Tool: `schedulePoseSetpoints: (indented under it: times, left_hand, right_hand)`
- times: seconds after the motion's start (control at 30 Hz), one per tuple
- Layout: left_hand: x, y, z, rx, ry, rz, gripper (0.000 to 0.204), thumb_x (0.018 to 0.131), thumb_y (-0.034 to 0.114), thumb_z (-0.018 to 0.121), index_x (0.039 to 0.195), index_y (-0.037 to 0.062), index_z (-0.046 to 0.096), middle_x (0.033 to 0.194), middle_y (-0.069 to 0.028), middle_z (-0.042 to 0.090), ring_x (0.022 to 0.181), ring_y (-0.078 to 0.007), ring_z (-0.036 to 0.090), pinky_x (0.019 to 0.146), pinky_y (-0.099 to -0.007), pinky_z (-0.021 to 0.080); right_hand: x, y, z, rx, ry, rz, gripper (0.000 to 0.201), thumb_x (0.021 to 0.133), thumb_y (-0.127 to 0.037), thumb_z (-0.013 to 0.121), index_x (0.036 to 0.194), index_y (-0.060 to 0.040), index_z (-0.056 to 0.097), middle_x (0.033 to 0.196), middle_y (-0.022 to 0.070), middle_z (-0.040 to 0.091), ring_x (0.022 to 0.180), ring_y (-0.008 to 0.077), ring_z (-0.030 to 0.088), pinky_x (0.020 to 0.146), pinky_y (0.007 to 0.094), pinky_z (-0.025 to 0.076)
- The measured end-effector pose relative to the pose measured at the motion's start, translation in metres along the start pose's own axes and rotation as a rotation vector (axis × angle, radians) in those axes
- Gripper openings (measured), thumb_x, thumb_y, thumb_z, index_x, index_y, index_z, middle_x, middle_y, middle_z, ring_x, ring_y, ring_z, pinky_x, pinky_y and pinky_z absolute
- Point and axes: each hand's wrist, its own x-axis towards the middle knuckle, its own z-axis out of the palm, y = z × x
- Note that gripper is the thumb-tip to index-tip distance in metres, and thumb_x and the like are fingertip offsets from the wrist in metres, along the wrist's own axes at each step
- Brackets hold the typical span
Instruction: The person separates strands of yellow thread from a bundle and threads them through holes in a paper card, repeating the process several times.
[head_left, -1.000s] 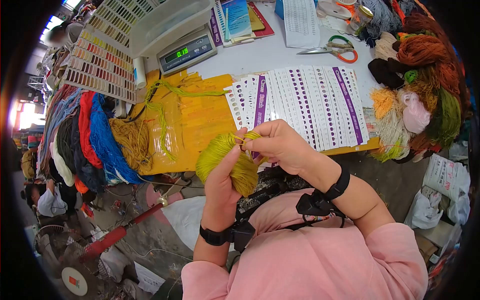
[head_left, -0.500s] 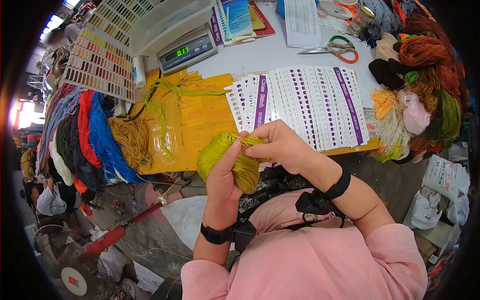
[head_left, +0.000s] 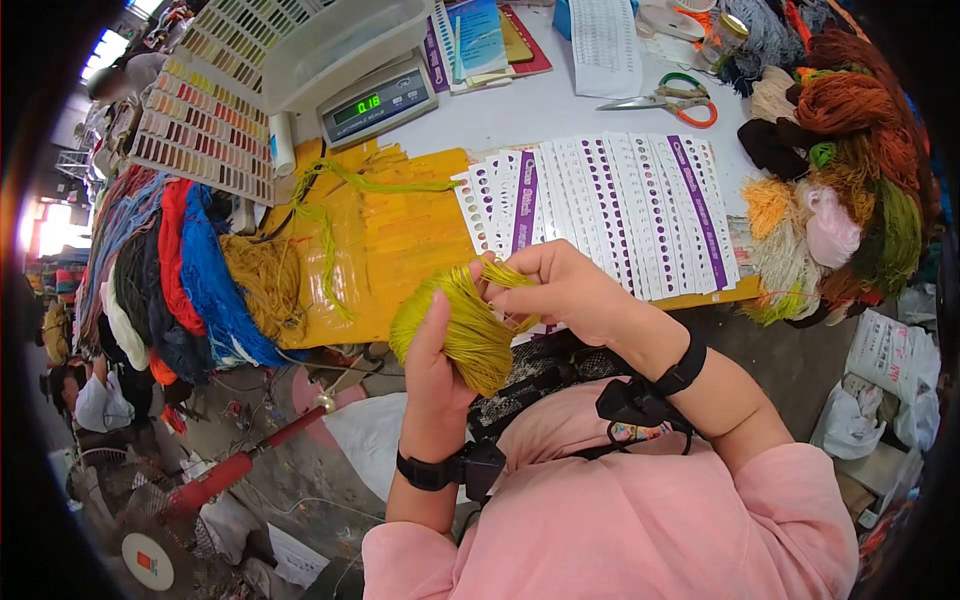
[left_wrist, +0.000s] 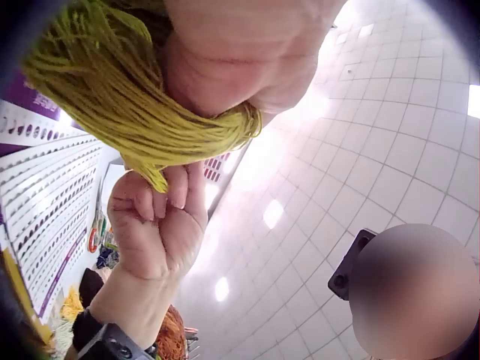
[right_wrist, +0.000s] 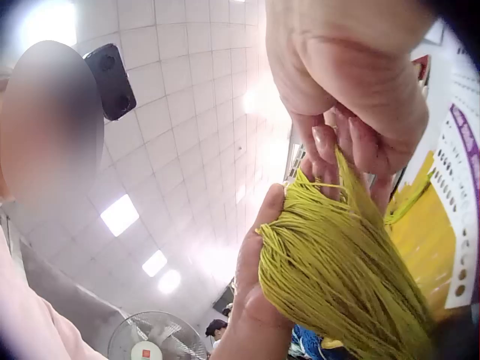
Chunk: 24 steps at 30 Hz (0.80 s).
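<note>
A thick yellow-green skein of thread [head_left: 462, 335] hangs in front of the person's body, just off the table's near edge. The left hand [head_left: 438, 365] grips it, thumb along its near side and fingers mostly hidden behind the thread. At the skein's upper end the right hand [head_left: 560, 290] pinches a few strands with its fingertips. In the right wrist view the right hand [right_wrist: 352, 90] draws strands up from the top of the skein [right_wrist: 337, 262], which rests against the left palm [right_wrist: 259, 300].
Punched cards [head_left: 620, 210] lie fanned beyond the hands. A scale [head_left: 375, 100] reading 0.18 stands behind, with scissors [head_left: 670, 100] to its right. Loose green thread [head_left: 325, 225] lies on the yellow surface [head_left: 400, 240]. Coloured skeins [head_left: 845, 95] line both sides, and a fan [head_left: 150, 560] is lower left.
The left thumb has moved away from the right fingertips, and the skein has turned a little, showing more strands. The right hand stays at its upper end. The scale's reading has changed slightly.
</note>
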Motion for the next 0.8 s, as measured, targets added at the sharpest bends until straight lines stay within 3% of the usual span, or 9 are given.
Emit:
schedulePoseSetpoints:
  times: [0.1, 0.3, 0.37, 0.47, 0.53, 0.6, 0.63, 0.67, 0.8]
  left_hand:
    - [0.0, 0.001, 0.001, 0.042, -0.04, 0.011, 0.041, 0.087, 0.028, 0.034, 0.115, -0.0022, 0.04, 0.12, -0.0154, 0.039, 0.11, -0.0255, 0.039, 0.091, -0.0403, 0.032]
    - [0.001, 0.004, -0.009, 0.082, -0.047, -0.043, 0.04, 0.084, 0.021, 0.042, 0.116, -0.0028, 0.039, 0.109, -0.013, 0.047, 0.099, -0.0213, 0.045, 0.085, -0.0349, 0.037]
    - [-0.005, 0.007, -0.007, 0.279, 0.065, -0.056, 0.041, 0.082, 0.02, 0.045, 0.116, -0.0027, 0.04, 0.102, -0.0113, 0.05, 0.093, -0.019, 0.049, 0.083, -0.0317, 0.038]
    - [-0.008, 0.004, -0.019, -0.05, -0.195, 0.044, 0.04, 0.081, 0.018, 0.047, 0.114, -0.0023, 0.042, 0.086, -0.0074, 0.054, 0.077, -0.0135, 0.051, 0.076, -0.0267, 0.041]
    - [-0.01, 0.029, 0.001, 0.158, -0.124, -0.152, 0.03, 0.081, 0.017, 0.049, 0.104, -0.0013, 0.047, 0.076, -0.0054, 0.054, 0.068, -0.0112, 0.05, 0.068, -0.0234, 0.041]
    - [0.0, 0.03, 0.013, 0.606, -0.035, -0.169, 0.02, 0.08, 0.016, 0.051, 0.092, 0.0001, 0.054, 0.063, -0.003, 0.051, 0.052, -0.0098, 0.045, 0.051, -0.02, 0.038]
    - [0.002, 0.035, 0.011, 0.617, -0.073, -0.211, 0.019, 0.08, 0.016, 0.051, 0.09, 0.0002, 0.054, 0.062, -0.003, 0.05, 0.05, -0.0096, 0.045, 0.049, -0.0195, 0.037]
    - [0.004, 0.044, 0.006, 0.63, -0.111, -0.251, 0.017, 0.08, 0.016, 0.051, 0.088, 0.0003, 0.054, 0.061, -0.003, 0.05, 0.049, -0.0094, 0.045, 0.046, -0.0191, 0.036]
    - [-0.002, 0.076, -0.016, 0.48, -0.053, -0.289, 0.016, 0.084, 0.014, 0.043, 0.078, 0.0016, 0.051, 0.057, -0.0015, 0.047, 0.043, -0.0074, 0.041, 0.041, -0.0193, 0.032]
  right_hand:
    - [0.001, 0.001, -0.002, -0.238, -0.018, -0.039, 0.011, 0.071, -0.003, 0.057, 0.079, 0.0037, 0.059, 0.07, 0.0037, 0.057, 0.06, 0.006, 0.051, 0.051, 0.0168, 0.038]
    - [-0.002, -0.004, 0.004, 0.006, 0.029, -0.063, 0.007, 0.071, -0.004, 0.058, 0.074, 0.0012, 0.055, 0.063, 0.0017, 0.053, 0.053, 0.005, 0.047, 0.046, 0.0178, 0.035]
    - [-0.003, -0.004, -0.002, 0.149, -0.079, 0.004, 0.007, 0.072, -0.005, 0.057, 0.075, 0.0, 0.053, 0.061, 0.0012, 0.051, 0.05, 0.0053, 0.043, 0.045, 0.0183, 0.033]
    - [-0.01, -0.007, -0.015, 0.342, -0.293, 0.158, 0.007, 0.074, -0.006, 0.056, 0.076, -0.0018, 0.05, 0.057, -0.0006, 0.046, 0.047, 0.0058, 0.038, 0.043, 0.0186, 0.029]
    - [-0.014, -0.01, -0.019, 0.401, -0.349, 0.295, 0.007, 0.074, -0.007, 0.056, 0.073, -0.0028, 0.05, 0.053, -0.0038, 0.04, 0.045, 0.0056, 0.032, 0.041, 0.0188, 0.025]
    - [-0.017, -0.021, -0.018, 0.109, -0.316, 0.314, 0.007, 0.074, -0.007, 0.056, 0.072, -0.0021, 0.052, 0.053, -0.003, 0.043, 0.047, 0.0051, 0.035, 0.043, 0.0181, 0.027]
    - [-0.018, -0.031, -0.017, -0.047, -0.306, 0.312, 0.007, 0.074, -0.007, 0.056, 0.071, -0.0017, 0.052, 0.054, -0.0026, 0.044, 0.048, 0.0049, 0.037, 0.043, 0.0178, 0.028]
    - [-0.022, -0.043, -0.016, -0.57, -0.191, 0.066, 0.01, 0.075, -0.008, 0.056, 0.07, 0.0, 0.055, 0.057, -0.0005, 0.049, 0.051, 0.0044, 0.042, 0.046, 0.0174, 0.031]
    - [-0.025, -0.056, -0.018, -0.46, -0.325, -0.07, 0.01, 0.078, -0.008, 0.052, 0.075, 0.0011, 0.055, 0.068, 0.0048, 0.056, 0.054, 0.0057, 0.047, 0.05, 0.0197, 0.04]
